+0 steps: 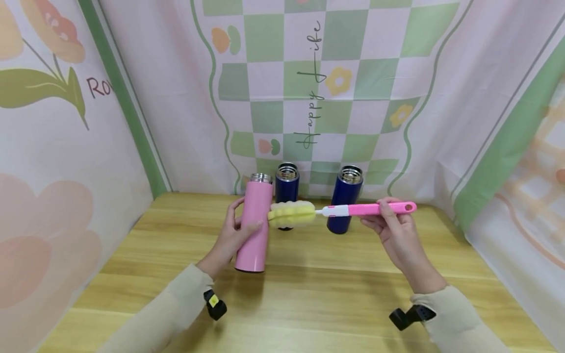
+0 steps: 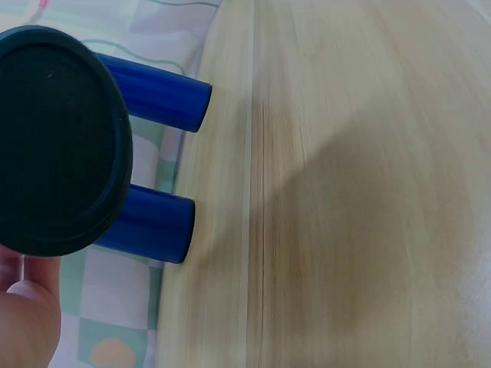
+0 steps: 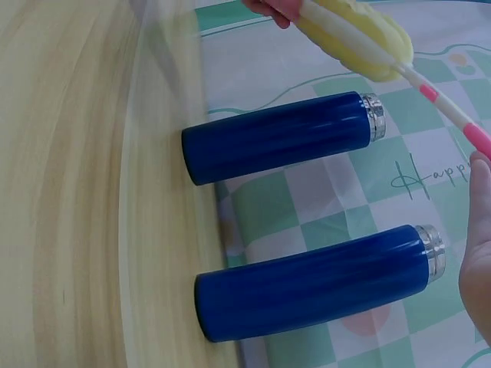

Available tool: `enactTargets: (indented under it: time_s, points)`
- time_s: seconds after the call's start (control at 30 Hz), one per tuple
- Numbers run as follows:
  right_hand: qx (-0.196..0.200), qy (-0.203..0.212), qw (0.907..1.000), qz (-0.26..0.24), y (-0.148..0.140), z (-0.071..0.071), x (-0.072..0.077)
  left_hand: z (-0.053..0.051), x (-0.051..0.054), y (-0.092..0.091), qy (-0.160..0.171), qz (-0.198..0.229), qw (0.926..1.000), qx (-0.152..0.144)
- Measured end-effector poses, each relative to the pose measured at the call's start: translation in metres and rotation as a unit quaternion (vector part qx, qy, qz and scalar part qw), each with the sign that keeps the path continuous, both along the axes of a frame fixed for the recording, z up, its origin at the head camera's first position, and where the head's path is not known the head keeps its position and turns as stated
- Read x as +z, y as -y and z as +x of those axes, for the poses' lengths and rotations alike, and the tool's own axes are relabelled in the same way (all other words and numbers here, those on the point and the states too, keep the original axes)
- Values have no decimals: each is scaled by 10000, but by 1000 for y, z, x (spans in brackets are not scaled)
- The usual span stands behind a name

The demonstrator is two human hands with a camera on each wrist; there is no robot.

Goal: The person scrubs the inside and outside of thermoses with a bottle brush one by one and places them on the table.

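Note:
My left hand [image 1: 232, 235] grips a pink vacuum flask [image 1: 256, 220] around its body, its steel mouth uncapped and its base lifted off the table. In the left wrist view the flask's dark round base [image 2: 61, 142] fills the left side, hiding most of that hand. My right hand [image 1: 398, 234] pinches the pink handle of a bottle brush [image 1: 371, 210], held level. The yellow sponge head [image 1: 293, 214] points left, its tip beside the pink flask's body; whether they touch I cannot tell. Behind the brush stand two open dark blue flasks [image 3: 280, 138] [image 3: 318, 284].
The wooden table [image 1: 304, 304] runs back to a checked, printed curtain [image 1: 304, 88]. Both blue flasks stand near the table's back edge, close to that curtain. More printed fabric hangs at the left and right sides.

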State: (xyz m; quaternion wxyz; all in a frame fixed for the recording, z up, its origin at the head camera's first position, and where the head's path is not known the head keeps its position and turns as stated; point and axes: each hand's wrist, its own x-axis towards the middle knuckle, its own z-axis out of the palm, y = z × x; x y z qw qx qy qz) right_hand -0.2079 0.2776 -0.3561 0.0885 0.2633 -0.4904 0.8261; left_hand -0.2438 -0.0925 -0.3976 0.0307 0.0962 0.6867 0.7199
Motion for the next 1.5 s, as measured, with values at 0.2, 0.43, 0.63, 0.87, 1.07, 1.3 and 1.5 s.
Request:
enactTargets:
  time_s: [0.2, 0.43, 0.63, 0.87, 1.07, 1.3, 1.5]
  points:
    - [-111, -57, 9999, -101, 2, -1, 3, 0, 2, 1, 62, -166, 9998, 49]
    - [-332, -77, 9984, -443, 4, -2, 4, -1, 1, 3, -46, -350, 9994, 71]
    - [-392, -167, 9966, -707, 4, -2, 7, -1, 1, 2, -132, -461, 9988, 81]
    - [-678, 193, 9951, -689, 5, 0, 8, 2, 4, 1, -100, -263, 9996, -23]
    - [-541, 386, 9966, -483, 5, -1, 5, 3, 6, 1, -56, -112, 9999, -44]
    - [-430, 439, 9975, -348, 8, -4, 6, 4, 3, 1, 68, -108, 9999, -114]
    - [-374, 517, 9976, -276, 11, -2, 7, 2, 1, -1, 101, -43, 9999, -93]
